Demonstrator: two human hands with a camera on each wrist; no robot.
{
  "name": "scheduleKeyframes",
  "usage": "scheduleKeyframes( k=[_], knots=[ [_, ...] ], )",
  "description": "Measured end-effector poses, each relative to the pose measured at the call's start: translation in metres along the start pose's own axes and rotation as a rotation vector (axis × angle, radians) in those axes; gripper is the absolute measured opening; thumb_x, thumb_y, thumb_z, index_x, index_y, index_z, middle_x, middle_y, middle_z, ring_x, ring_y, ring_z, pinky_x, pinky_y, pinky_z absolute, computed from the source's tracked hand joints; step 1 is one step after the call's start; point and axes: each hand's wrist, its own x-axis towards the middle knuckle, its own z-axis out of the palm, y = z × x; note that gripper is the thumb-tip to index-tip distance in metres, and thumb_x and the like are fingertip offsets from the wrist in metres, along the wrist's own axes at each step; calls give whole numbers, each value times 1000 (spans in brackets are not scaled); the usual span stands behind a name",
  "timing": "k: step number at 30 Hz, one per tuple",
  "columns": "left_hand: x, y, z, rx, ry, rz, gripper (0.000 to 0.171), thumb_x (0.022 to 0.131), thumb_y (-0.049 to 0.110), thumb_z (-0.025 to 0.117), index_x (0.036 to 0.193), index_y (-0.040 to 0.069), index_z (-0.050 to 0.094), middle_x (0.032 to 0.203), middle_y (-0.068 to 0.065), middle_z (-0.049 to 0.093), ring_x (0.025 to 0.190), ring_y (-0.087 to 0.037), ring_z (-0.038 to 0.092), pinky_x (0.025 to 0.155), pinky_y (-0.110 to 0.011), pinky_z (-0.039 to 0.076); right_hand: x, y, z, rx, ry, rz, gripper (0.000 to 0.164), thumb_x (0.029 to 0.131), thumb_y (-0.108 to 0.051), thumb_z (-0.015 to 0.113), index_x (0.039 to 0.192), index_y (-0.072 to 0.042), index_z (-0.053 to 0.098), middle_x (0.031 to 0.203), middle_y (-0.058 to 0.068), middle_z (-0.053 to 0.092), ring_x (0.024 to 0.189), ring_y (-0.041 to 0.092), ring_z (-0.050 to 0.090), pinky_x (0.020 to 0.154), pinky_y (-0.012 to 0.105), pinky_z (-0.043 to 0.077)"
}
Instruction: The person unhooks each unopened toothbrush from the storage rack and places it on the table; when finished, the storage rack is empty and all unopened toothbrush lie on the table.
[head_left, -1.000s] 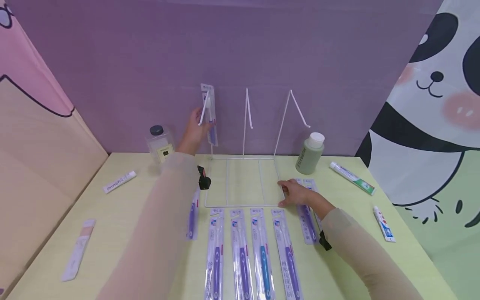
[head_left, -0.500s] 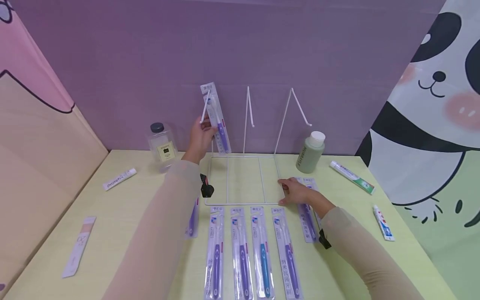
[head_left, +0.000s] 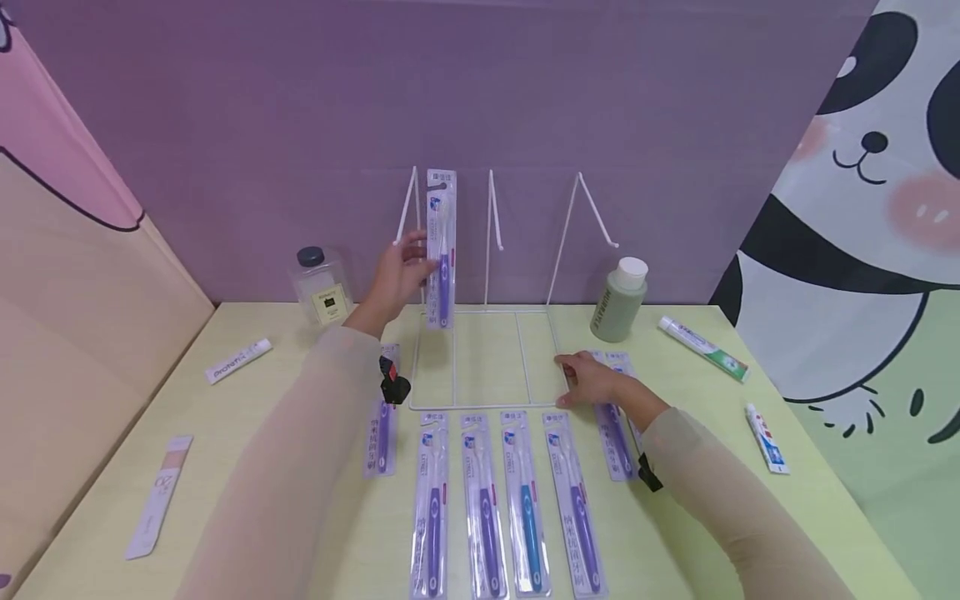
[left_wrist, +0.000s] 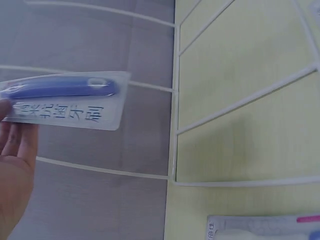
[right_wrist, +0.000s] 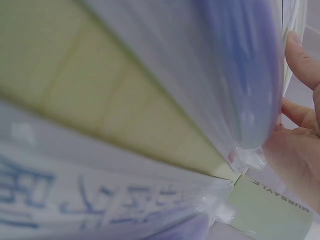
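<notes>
My left hand pinches a packaged toothbrush by its side, thumb in front. The pack, with a purple handle, stands upright in the air just right of the left hook of the white wire display rack. In the left wrist view the lower end of this toothbrush pack overlaps the rack's back wires. My right hand holds the right edge of the rack's base, thumb and finger on the wire. Packaged toothbrushes lie under the right wrist, close to the right wrist camera.
Several packaged toothbrushes lie in a row before the rack; another pack lies by the left forearm. A clear bottle and a green bottle flank the rack. Toothpaste tubes and a pale sleeve lie farther out.
My left hand has drawn the toothbrush pack from behind the left hook to its right and slightly lower. The pack tilted midway and is upright again. The right hand stays put.
</notes>
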Motion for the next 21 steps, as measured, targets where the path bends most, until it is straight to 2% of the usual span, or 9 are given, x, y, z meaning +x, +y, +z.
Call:
scheduleKeyframes(
  k=[3,5,9,13,21],
  knots=[
    [-15,1,-10,82,-54,9,47,86,-2,57,130,6,42,112,-19,51,94,-25,54,71,-35,50,2,-3,-1,-7,1,-22,85,73,-32,75,141,-8,29,119,11,39,105,22,40,93,39,32],
    [-28,0,-18,102,-81,-1,48,86,-2,56,131,5,41,114,-19,50,96,-26,54,73,-37,49,2,-5,-1,-5,-3,-26,85,74,-31,75,141,-7,29,119,11,39,105,23,40,94,39,32],
    [-54,-11,-35,139,-129,-79,48,87,0,55,132,6,39,116,-18,48,98,-28,53,76,-39,48,0,-7,-2,0,-5,-17,85,73,-30,75,141,-6,28,120,13,39,106,25,41,94,40,32],
    [-78,-32,-56,169,-164,-157,50,87,1,55,134,5,37,117,-21,47,95,-30,53,75,-39,49,0,-8,-3,9,2,-7,86,73,-30,76,141,-7,28,120,13,39,107,25,41,94,40,32],
    [-116,-75,-99,143,-115,-313,58,88,0,54,138,6,27,118,-25,44,89,-26,56,72,-38,50,-2,-5,-3,29,-4,-10,87,72,-30,76,141,-6,28,120,13,38,105,24,40,93,41,32]
  ],
)
